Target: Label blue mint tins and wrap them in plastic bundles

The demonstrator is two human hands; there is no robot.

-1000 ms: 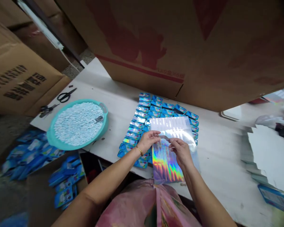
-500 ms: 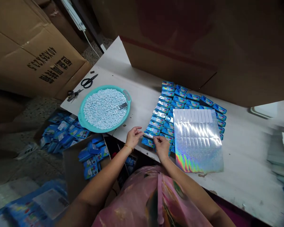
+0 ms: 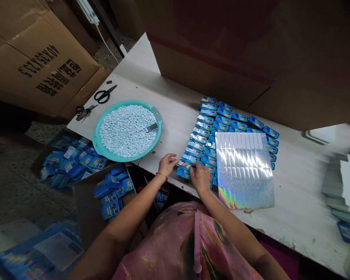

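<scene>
Rows of small blue packets (image 3: 210, 124) lie overlapped on a white table (image 3: 294, 194). A holographic sticker sheet (image 3: 243, 169) rests flat on top of their right part. My left hand (image 3: 167, 163) pinches the left end of the nearest blue packet (image 3: 183, 171) at the table's front edge. My right hand (image 3: 200, 177) presses with closed fingers on the same packet's right end. What lies under those fingertips is too small to make out.
A teal basin (image 3: 160, 118) full of pale blue pellets stands at the left, with scissors (image 3: 103, 94) and a key bunch (image 3: 83, 112) behind it. Large cardboard boxes (image 3: 251, 50) wall the back and left. An open carton of blue packets (image 3: 112, 190) sits below the table.
One second ago both hands were peeling something from the holographic sheet. They have since moved left to the front row of blue packets, and the sheet lies untouched.
</scene>
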